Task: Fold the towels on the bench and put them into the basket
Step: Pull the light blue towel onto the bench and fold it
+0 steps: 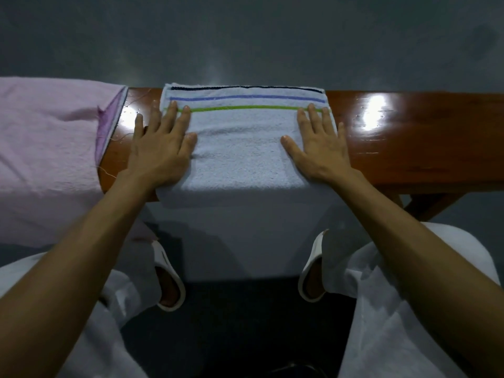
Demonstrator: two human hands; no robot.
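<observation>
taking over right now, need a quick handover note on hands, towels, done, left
Left hand open, flat on the striped towel, left edge; right hand open, flat on the right edge.
Striped towel across the bench, near part hanging off the front.
Pink towel draped unfolded at the left end.
Done: nothing finished; no basket in view.
Left: finish folding the striped towel, fold the pink one, basket both.
</observation>
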